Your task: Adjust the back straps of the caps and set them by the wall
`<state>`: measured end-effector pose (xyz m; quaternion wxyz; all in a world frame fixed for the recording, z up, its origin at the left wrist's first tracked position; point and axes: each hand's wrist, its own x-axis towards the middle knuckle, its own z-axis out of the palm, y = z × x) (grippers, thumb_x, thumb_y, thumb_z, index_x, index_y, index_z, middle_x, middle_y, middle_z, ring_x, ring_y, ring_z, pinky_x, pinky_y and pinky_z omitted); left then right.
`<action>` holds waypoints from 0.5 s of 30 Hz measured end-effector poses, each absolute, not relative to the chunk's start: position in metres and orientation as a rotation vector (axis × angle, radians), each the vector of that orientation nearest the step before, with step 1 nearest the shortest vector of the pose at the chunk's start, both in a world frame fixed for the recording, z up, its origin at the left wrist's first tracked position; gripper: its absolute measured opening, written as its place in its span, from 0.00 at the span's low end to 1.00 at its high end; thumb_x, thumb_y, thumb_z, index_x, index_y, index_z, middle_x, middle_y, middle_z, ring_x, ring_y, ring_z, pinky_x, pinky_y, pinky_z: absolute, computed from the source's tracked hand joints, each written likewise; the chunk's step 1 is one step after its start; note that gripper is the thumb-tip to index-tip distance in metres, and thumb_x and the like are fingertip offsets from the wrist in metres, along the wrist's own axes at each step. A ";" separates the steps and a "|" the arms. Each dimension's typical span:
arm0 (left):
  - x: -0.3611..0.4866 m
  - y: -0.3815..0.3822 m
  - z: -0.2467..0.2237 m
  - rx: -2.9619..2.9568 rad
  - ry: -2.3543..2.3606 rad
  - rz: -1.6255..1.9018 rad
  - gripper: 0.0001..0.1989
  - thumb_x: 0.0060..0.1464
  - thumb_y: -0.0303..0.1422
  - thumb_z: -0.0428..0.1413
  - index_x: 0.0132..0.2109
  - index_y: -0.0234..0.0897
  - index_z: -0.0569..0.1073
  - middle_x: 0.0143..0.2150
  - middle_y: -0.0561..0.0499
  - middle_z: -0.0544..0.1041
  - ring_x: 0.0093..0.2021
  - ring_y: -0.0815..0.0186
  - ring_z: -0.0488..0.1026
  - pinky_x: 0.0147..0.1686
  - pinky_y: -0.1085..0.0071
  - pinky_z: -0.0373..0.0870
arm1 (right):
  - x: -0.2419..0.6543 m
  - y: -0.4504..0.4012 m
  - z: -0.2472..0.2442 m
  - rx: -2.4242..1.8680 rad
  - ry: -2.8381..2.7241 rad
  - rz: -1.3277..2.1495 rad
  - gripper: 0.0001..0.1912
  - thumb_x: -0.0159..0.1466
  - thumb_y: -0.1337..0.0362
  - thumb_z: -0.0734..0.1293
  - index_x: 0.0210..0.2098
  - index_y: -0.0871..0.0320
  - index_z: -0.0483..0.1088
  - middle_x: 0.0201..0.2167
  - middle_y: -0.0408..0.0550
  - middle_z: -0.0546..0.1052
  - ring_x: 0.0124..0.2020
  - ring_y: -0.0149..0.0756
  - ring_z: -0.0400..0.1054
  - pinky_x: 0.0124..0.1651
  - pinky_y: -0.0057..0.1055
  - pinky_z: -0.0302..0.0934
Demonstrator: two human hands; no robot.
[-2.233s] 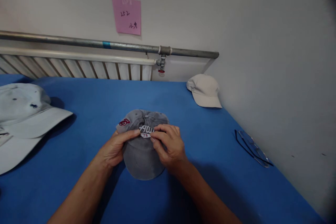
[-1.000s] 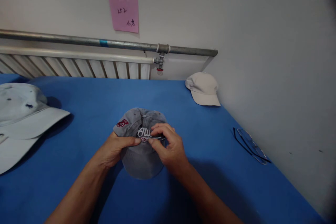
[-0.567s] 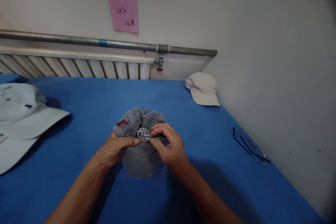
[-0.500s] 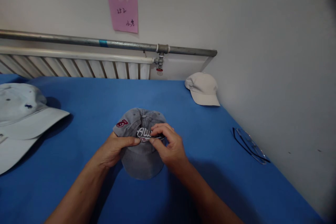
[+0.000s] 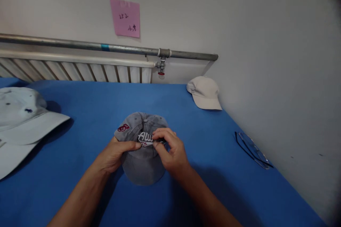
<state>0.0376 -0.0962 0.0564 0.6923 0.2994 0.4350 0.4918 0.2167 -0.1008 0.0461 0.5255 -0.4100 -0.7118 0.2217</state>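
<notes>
A grey baseball cap (image 5: pixel 144 168) with white embroidered lettering and a dark red side patch is held just over the blue surface, brim toward me. My left hand (image 5: pixel 113 154) grips its left side, thumb pressed on the front by the lettering and fingers hidden behind the crown. At the right part of the lettering, my right hand (image 5: pixel 173 150) has its thumb and index finger close together in a pinch on the cap's front. The other right fingers are curled and partly hidden.
Two pale caps, the upper a light-coloured cap (image 5: pixel 20 110), lie at the left. A beige cap (image 5: pixel 205 92) sits at the far right corner, and eyeglasses (image 5: pixel 253 150) rest by the right edge. Behind the blue tabletop (image 5: pixel 101 103) run a radiator (image 5: pixel 101 72) and a metal pipe (image 5: pixel 128 48).
The whole view has shifted slightly, so things appear a little lower. Both hands keep hold of the grey cap, and the right fingertips have barely moved along the lettering.
</notes>
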 end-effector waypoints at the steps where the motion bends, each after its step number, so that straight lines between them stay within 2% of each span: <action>1: 0.038 -0.096 0.057 0.657 0.970 1.095 0.17 0.32 0.23 0.70 0.35 0.35 0.81 0.30 0.48 0.83 0.30 0.59 0.79 0.33 0.69 0.74 | 0.216 -0.101 0.047 -0.982 -1.719 0.493 0.09 0.58 0.73 0.63 0.34 0.54 0.71 0.36 0.47 0.79 0.42 0.39 0.73 0.47 0.40 0.62; 3: 0.039 -0.097 0.058 0.658 0.941 1.088 0.17 0.35 0.25 0.70 0.37 0.35 0.81 0.32 0.48 0.83 0.30 0.60 0.80 0.35 0.69 0.75 | 0.215 -0.103 0.047 -0.985 -1.741 0.439 0.09 0.58 0.73 0.62 0.34 0.54 0.71 0.36 0.46 0.79 0.42 0.39 0.73 0.47 0.40 0.61; 7: 0.039 -0.096 0.059 0.745 0.898 1.085 0.21 0.37 0.25 0.71 0.42 0.38 0.80 0.39 0.48 0.84 0.39 0.59 0.80 0.42 0.68 0.75 | 0.212 -0.104 0.048 -1.005 -1.769 0.417 0.04 0.60 0.68 0.66 0.34 0.54 0.71 0.36 0.46 0.79 0.41 0.40 0.73 0.46 0.40 0.60; 15: 0.037 -0.096 0.056 0.838 0.933 1.107 0.19 0.37 0.24 0.71 0.40 0.38 0.81 0.38 0.49 0.84 0.41 0.58 0.80 0.41 0.69 0.74 | 0.211 -0.105 0.049 -1.011 -1.753 0.467 0.04 0.59 0.67 0.69 0.35 0.54 0.71 0.36 0.45 0.79 0.41 0.39 0.73 0.46 0.39 0.59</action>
